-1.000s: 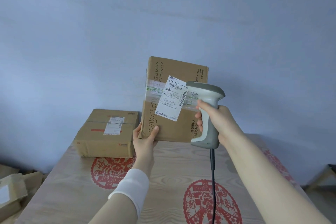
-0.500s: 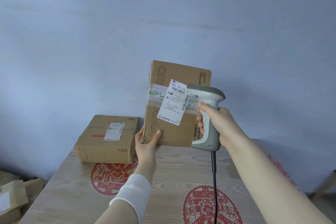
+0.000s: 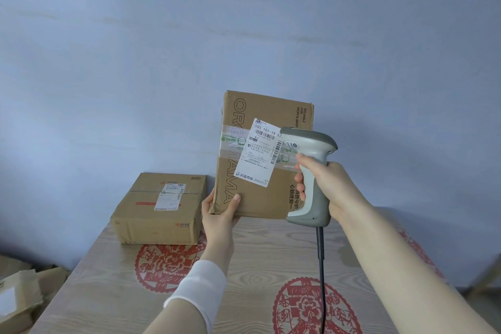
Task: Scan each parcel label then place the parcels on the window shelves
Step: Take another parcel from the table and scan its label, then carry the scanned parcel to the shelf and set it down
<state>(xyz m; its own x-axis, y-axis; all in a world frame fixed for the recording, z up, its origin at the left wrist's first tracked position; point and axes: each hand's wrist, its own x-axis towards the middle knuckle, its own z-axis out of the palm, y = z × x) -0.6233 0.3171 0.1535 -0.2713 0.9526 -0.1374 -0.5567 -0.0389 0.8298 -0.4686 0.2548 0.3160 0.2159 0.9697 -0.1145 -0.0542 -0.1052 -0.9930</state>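
**Inspector:** Largest item first. The work surface?

**Assessor:** A pale wood-grain table with red paper-cut medallions (image 3: 257, 252), set against a plain blue-grey wall. No window shelves are in view.

**Inspector:** The parcel under scan?

**Assessor:** A tall brown cardboard parcel with dark lettering (image 3: 260, 106), stood on end over the far part of the table with its printed face towards the camera. The left hand (image 3: 219, 214) grips its lower left corner, thumb across the front and fingers curled behind. I cannot tell whether the bottom edge bears on the table.

**Inspector:** Other stock?

**Assessor:** A flat brown cardboard box (image 3: 151, 214) lies on the table just beside the parcel, to its left, with its own label facing up (unattended).

**Inspector:** The instrument?

**Assessor:** A grey-and-white pistol-grip barcode scanner (image 3: 311, 179) with a dark cable (image 3: 321, 266) hanging below. The right hand (image 3: 330, 184) is clenched round the handle, forefinger (image 3: 299, 157) at the trigger. I cannot tell whether it is pressed. The scanner's nose sits very near the white rectangular shipping label (image 3: 260, 154) and hides the label's right edge from this view.

**Inspector:** Recommendation?

**Assessor:** In my judgement the nose is too close and off to one side.
- Ease the scanner back and centre it on the upper barcode (image 3: 264, 134).
- Keep the parcel steady, with its face square to the beam.
- The glossy tape band (image 3: 230, 144) may glare, so a slight tilt would help.
- Shelve the parcel only once the read is confirmed.
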